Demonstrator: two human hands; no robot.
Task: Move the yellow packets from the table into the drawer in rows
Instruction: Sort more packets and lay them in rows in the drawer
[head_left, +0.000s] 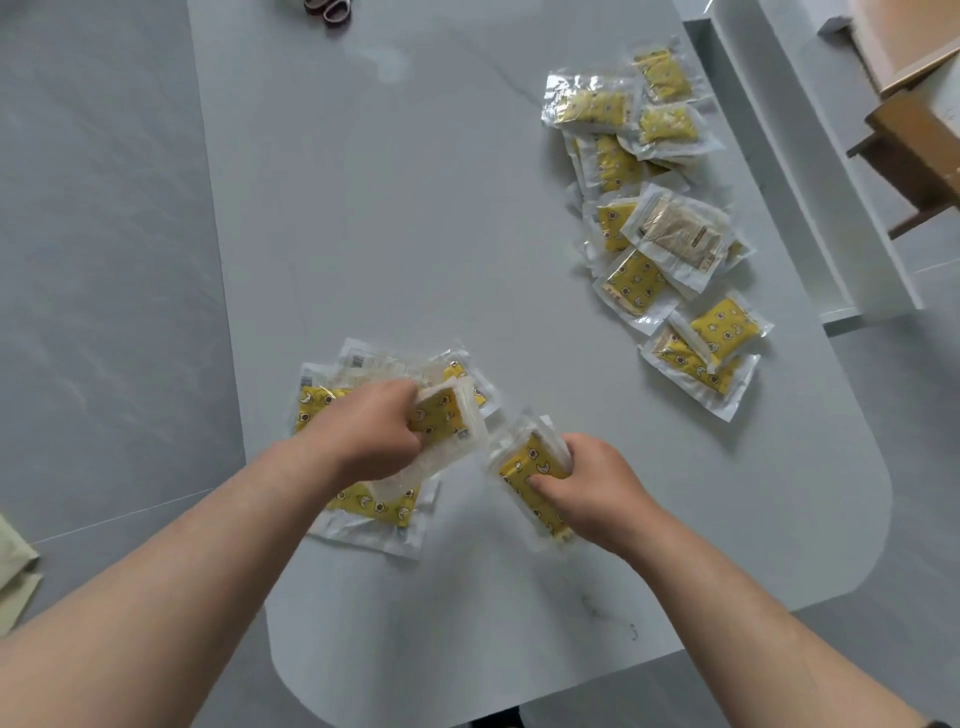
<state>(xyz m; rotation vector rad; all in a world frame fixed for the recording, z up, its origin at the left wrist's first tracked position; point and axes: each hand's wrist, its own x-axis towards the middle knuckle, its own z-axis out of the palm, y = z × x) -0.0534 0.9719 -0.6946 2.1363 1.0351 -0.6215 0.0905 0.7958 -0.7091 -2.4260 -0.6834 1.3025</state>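
Left hand grip clamped on a small stack of yellow packets, lifted above a loose pile of packets on the pale counter. Right hand grip clamped on a second stack, just beside the first. More packets lie scattered near the counter's right edge, beside the open white drawer.

A pale grey table with rounded corners carries two heaps of yellow packets: a near pile by its front edge, a long scattered pile along its right side. Scissors lie at its far edge.
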